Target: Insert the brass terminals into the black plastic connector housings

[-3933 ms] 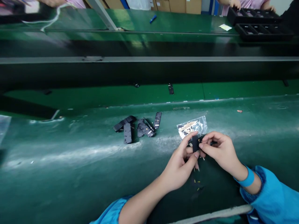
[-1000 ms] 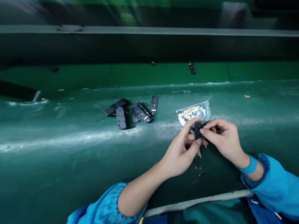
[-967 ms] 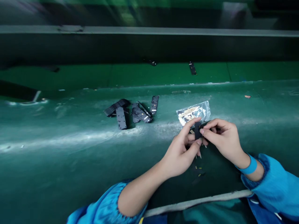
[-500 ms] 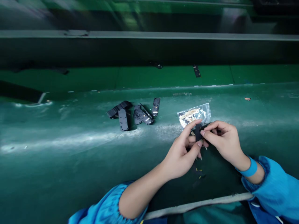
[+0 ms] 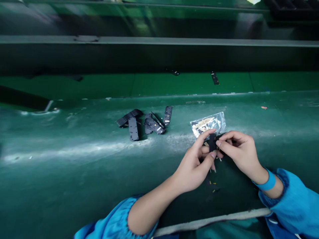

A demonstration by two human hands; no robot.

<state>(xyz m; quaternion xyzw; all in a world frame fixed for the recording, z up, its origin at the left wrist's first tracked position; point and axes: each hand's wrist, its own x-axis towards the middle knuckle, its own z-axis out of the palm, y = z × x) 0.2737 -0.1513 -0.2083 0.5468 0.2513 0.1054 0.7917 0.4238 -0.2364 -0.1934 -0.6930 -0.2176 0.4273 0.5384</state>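
My left hand (image 5: 195, 166) grips a small black plastic part (image 5: 212, 142) between thumb and fingers, holding it upright above the green mat. The fingertips of my right hand (image 5: 238, 149) are pinched together at the part's right edge; whether they also hold something small is hidden. Just behind my hands lies a clear plastic bag (image 5: 208, 123) with pale slips in it. Several pale bits lie beneath my fingers, partly covered. Left of the bag are several similar black parts, some stacked (image 5: 129, 118), some fanned out (image 5: 154, 124), and a single one (image 5: 167, 115).
The green work surface (image 5: 87, 172) meets a raised back ledge, where black pieces (image 5: 214, 78) lie. Tiny yellow-and-black bits (image 5: 213, 186) are scattered near the front edge. A small orange-brown scrap (image 5: 264, 108) lies at the right. A pale rail (image 5: 159, 40) crosses above.
The whole view has shifted slightly. Both hands stay together at the black part, which shows a little more of its face; the parts on the mat keep their places.
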